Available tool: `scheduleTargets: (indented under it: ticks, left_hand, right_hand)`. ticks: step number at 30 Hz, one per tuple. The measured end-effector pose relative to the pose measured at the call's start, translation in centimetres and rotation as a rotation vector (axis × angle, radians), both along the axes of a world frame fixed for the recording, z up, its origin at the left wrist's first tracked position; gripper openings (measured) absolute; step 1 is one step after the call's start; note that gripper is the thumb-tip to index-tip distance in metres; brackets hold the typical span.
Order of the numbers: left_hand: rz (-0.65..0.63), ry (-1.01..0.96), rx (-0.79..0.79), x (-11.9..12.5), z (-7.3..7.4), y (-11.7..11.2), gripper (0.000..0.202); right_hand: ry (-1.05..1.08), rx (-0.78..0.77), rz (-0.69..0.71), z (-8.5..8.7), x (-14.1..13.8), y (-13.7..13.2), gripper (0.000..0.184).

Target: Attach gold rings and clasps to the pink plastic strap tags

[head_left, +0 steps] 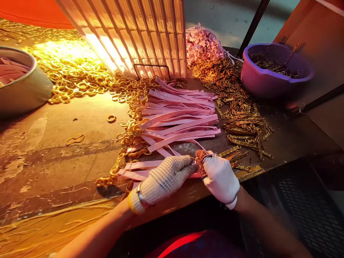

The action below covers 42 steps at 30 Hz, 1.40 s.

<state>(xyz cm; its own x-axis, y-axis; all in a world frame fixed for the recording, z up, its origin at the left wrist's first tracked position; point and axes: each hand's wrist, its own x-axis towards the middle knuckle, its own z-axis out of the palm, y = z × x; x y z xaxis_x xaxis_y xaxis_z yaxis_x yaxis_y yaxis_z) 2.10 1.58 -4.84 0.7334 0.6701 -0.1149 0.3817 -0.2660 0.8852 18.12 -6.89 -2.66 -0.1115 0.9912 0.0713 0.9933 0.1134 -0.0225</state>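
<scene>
My left hand [172, 172], in a cream glove with dark dots and a watch over its cuff, pinches a pink strap near the table's front edge. Fingertip to fingertip with it, my right hand [219, 175] is closed, in a white glove with brown wrapping on the fingers; what it grips is hidden. Just beyond both hands lies a row of pink straps [182, 125]. Gold chain pieces with rings [131, 125] line the straps' left ends. To the right of them are short twisted gold chains [242, 125].
A purple bowl [268, 82] of chain pieces stands at the back right. Behind the straps rises a ribbed panel [156, 36], with a pink heap [204, 44] beside it. A round tub [34, 89] holding pink straps is at left, near piled gold rings [72, 68].
</scene>
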Motion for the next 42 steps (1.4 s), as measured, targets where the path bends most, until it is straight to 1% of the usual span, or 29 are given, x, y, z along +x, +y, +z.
scheduleTargets:
  ticks: [2, 4, 6, 7, 9, 12, 15, 17, 18, 19, 22, 24, 26, 28, 29, 30, 31, 33, 35, 36, 37, 39, 42]
  left_hand:
    - [0.015, -0.013, -0.082, 0.0, 0.2, -0.1, 0.036]
    - [0.036, -0.033, -0.183, -0.1, 0.4, -0.4, 0.042]
    - [0.047, -0.051, -0.267, -0.1, 0.5, -0.8, 0.043]
    - [0.047, -0.053, -0.287, 0.0, 0.5, -1.0, 0.043]
    - [0.052, -0.046, -0.300, 0.1, 0.3, -1.3, 0.042]
    - [0.059, -0.042, -0.282, 0.3, -0.3, -1.6, 0.040]
    - [0.063, -0.027, -0.328, 0.7, -0.7, -1.7, 0.038]
    - [0.068, -0.008, -0.374, 0.9, -0.7, -1.7, 0.037]
    - [0.070, 0.001, -0.386, 1.0, -0.6, -1.7, 0.037]
    - [0.069, 0.010, -0.392, 1.2, -0.4, -1.6, 0.037]
    - [0.076, 0.014, -0.427, 1.3, 0.2, -1.4, 0.036]
    - [0.134, -0.033, -0.480, 1.3, 0.6, -1.3, 0.040]
    - [0.239, -0.130, -0.576, 1.3, 0.7, -1.1, 0.043]
    - [0.353, -0.262, -0.738, 1.2, 0.7, -0.9, 0.041]
    - [0.397, -0.319, -0.828, 1.2, 0.6, -0.8, 0.040]
    - [0.428, -0.366, -0.924, 1.2, 0.6, -0.6, 0.038]
    - [0.449, -0.395, -1.012, 1.2, 0.5, -0.5, 0.038]
    - [0.451, -0.416, -1.144, 1.2, 0.6, -0.3, 0.042]
    - [0.413, -0.444, -1.247, 1.1, 0.6, -0.2, 0.048]
    - [0.384, -0.454, -1.269, 1.0, 0.7, -0.2, 0.049]
    - [0.354, -0.463, -1.283, 0.9, 0.7, -0.2, 0.047]
    - [0.300, -0.477, -1.284, 0.7, 0.5, -0.2, 0.035]
    - [0.232, -0.493, -1.207, 0.5, -0.1, -0.4, 0.018]
  right_hand:
    - [0.040, -0.071, -0.021, 1.1, 0.2, -0.3, 0.029]
    - [0.043, -0.179, -0.022, 2.0, 0.5, -0.6, 0.028]
    - [0.031, -0.272, -0.007, 2.4, 0.8, -0.7, 0.027]
    - [0.030, -0.294, 0.006, 2.2, 1.0, -0.7, 0.026]
    - [0.043, -0.275, 0.048, 1.4, 1.3, -0.7, 0.024]
    - [0.047, -0.177, 0.156, -0.6, 1.8, -0.8, 0.021]
    - [0.006, -0.093, 0.274, -2.2, 2.0, -1.0, 0.016]
    - [-0.026, -0.064, 0.323, -2.6, 2.0, -1.2, 0.018]
    - [-0.041, -0.056, 0.331, -2.6, 1.9, -1.3, 0.019]
    - [-0.059, -0.047, 0.318, -2.3, 1.8, -1.5, 0.020]
    - [-0.103, -0.023, 0.194, -0.8, 2.2, -1.9, 0.013]
    - [-0.055, 0.007, 0.120, 0.3, 3.5, -1.8, 0.008]
    - [0.018, 0.067, 0.003, 0.8, 5.7, -1.2, 0.013]
    - [0.011, 0.110, -0.195, 0.5, 8.4, -0.2, 0.016]
    - [-0.029, 0.095, -0.281, 0.0, 9.7, 0.4, 0.017]
    - [-0.073, 0.063, -0.344, -0.5, 10.9, 0.9, 0.017]
    - [-0.114, 0.020, -0.373, -1.1, 11.8, 1.4, 0.014]
    - [-0.160, -0.045, -0.365, -2.2, 13.2, 2.1, 0.016]
    - [-0.152, -0.044, -0.323, -3.2, 14.2, 2.4, 0.022]
    - [-0.129, -0.023, -0.314, -3.6, 14.6, 2.5, 0.022]
    - [-0.102, 0.000, -0.315, -3.9, 15.0, 2.5, 0.023]
    - [-0.044, 0.031, -0.328, -4.5, 15.8, 2.4, 0.024]
    - [0.059, 0.054, -0.318, -5.0, 16.7, 2.3, 0.027]
